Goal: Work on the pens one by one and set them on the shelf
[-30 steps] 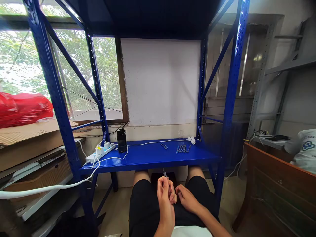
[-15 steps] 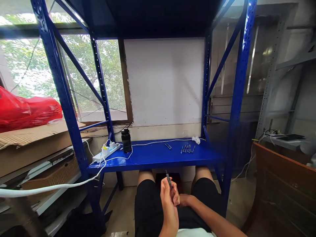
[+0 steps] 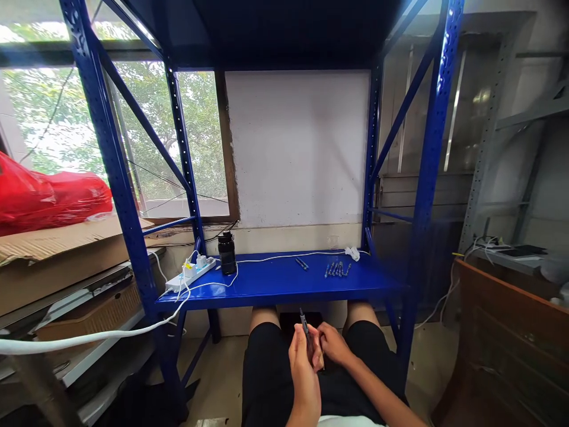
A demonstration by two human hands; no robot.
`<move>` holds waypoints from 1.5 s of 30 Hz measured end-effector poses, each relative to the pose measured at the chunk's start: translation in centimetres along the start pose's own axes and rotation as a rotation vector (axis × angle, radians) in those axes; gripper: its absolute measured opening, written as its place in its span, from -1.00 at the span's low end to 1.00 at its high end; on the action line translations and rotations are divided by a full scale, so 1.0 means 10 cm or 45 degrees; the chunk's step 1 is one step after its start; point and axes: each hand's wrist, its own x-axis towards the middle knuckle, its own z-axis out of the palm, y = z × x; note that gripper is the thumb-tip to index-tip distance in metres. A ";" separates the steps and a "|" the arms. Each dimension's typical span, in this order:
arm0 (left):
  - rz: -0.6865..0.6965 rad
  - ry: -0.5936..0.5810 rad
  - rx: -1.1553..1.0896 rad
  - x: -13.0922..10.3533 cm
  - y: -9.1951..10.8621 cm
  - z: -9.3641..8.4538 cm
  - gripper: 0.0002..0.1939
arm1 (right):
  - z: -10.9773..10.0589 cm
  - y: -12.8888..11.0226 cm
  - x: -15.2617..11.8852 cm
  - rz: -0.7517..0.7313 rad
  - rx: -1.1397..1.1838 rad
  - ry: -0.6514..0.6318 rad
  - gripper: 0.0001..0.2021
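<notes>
My left hand is above my lap, its fingers wrapped round a dark, slim pen whose tip points up and away from me. Close against its right side is my right hand, with curled fingers pinched together near the left fingertips. What the right fingers hold, if anything, is too small to make out. On the blue shelf ahead lie two blue-dark pens side by side. To their right is a row of several similar dark pens or pen parts.
A black bottle stands on the shelf's left side beside a white power strip with plugs. A white cable hangs across the left front. Crumpled white tissue lies at the back right. Blue uprights frame both sides; a brown chair is at right.
My right hand has risen from behind the left hand and come forward beside its fingers. The left hand keeps the pen, in nearly the same place.
</notes>
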 end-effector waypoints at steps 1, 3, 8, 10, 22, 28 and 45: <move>0.009 -0.022 -0.007 -0.01 0.00 0.01 -0.42 | -0.03 -0.01 0.00 -0.020 0.045 0.015 -0.82; 0.007 -0.063 0.002 -0.01 -0.01 0.03 -0.45 | -0.07 -0.05 -0.01 -0.048 0.161 0.053 -0.85; 0.051 -0.082 0.039 0.02 -0.07 0.01 -0.52 | -0.11 -0.34 -0.24 -0.014 0.455 0.078 -0.60; 0.004 -0.067 0.066 0.02 -0.07 0.00 -0.53 | -0.12 -0.50 -0.44 0.050 0.654 -0.031 -0.42; -0.077 -0.258 0.276 0.00 -0.04 0.00 -0.55 | -0.14 -0.75 -1.28 0.006 0.981 0.010 -0.42; -0.095 -0.286 0.223 0.01 -0.06 0.00 -0.58 | -0.21 -0.89 -1.24 0.288 1.564 -0.227 -0.44; -0.046 -0.459 0.482 -0.05 -0.05 0.10 -0.46 | -0.57 -0.79 -1.16 0.277 2.095 0.225 -0.66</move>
